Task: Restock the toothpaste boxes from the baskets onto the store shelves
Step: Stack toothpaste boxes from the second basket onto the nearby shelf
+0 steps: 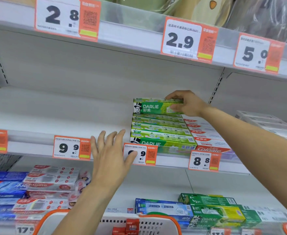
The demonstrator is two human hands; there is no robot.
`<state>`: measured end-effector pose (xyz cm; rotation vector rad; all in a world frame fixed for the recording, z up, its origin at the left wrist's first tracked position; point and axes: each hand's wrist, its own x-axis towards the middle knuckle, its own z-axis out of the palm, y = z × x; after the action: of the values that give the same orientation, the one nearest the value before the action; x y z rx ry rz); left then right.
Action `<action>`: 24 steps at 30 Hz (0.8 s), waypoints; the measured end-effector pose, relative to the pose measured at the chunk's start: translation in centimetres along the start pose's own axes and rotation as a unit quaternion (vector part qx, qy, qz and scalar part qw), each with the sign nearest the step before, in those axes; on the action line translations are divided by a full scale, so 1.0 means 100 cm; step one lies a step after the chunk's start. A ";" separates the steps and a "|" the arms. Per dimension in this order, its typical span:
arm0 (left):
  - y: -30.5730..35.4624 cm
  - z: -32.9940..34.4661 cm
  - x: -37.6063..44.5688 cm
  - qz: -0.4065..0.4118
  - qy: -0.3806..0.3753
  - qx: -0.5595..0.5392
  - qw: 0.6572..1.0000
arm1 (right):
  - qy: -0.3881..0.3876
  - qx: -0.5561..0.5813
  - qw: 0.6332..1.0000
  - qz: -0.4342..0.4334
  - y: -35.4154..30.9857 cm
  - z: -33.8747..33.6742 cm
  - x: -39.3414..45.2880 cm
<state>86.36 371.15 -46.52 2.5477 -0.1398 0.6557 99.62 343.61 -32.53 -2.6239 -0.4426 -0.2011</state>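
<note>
I am holding one green toothpaste box [153, 106] in my right hand [187, 103], fingers curled over its top edge and thumb pressing its front near the right end. The box is standing on its long edge at the back of a green row [159, 131] on the middle shelf [54, 114]. I am counting five more green boxes lying in that row, running toward the shelf's front lip, so six green boxes in all. Just beside them on the right, a red-and-white row [205, 133] is lying, touching the green one; I am making out about five boxes there.

My left hand [111, 156] is hovering in front of the shelf edge, fingers spread and relaxed, gripping nothing, its thumb covering part of one price tag [140, 154]. Along that edge I am seeing four orange price tags, and three more on the shelf above.

Below, the lower shelf [156, 184] is carrying red-and-blue boxes [29, 185] on the left and blue and green boxes [207, 211] on the right. At the bottom edge one white basket [156, 224] with an orange rim is showing, with small red boxes [131, 226] in it.
</note>
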 end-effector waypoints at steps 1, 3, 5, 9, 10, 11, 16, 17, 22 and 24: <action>-0.001 0.004 -0.001 0.000 0.001 0.005 1.000 | -0.009 0.001 1.000 0.005 0.004 0.005 0.003; -0.003 0.012 -0.003 0.010 0.021 0.013 1.000 | -0.015 -0.007 1.000 0.015 0.010 0.015 0.006; -0.005 0.017 -0.003 0.014 0.040 0.008 0.999 | -0.008 -0.029 0.999 0.019 0.014 0.020 0.009; -0.010 0.018 -0.002 0.028 0.054 0.003 0.998 | -0.005 -0.044 0.999 0.010 0.015 0.020 0.012; -0.011 0.019 -0.001 0.032 0.055 0.001 0.998 | -0.003 -0.042 0.999 0.012 0.016 0.020 0.012; -0.011 0.019 -0.002 0.033 0.054 -0.002 0.998 | 0.000 -0.041 0.999 0.015 0.015 0.021 0.012; -0.012 0.020 -0.002 0.030 0.050 -0.009 0.998 | 0.008 -0.042 0.999 0.025 0.013 0.024 0.015; -0.012 0.020 -0.002 0.033 0.050 -0.007 0.998 | 0.006 -0.043 0.999 0.029 0.013 0.024 0.015; -0.013 0.021 -0.002 0.042 0.054 0.004 0.998 | -0.019 -0.053 0.998 0.030 0.013 0.026 0.012; -0.012 0.021 -0.002 0.040 0.052 0.003 0.998 | 0.000 -0.053 0.998 0.028 0.014 0.029 0.010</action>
<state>87.33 371.17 -48.79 2.5184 -0.2052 0.8200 101.26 344.09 -35.43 -2.7356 -0.3679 -0.2104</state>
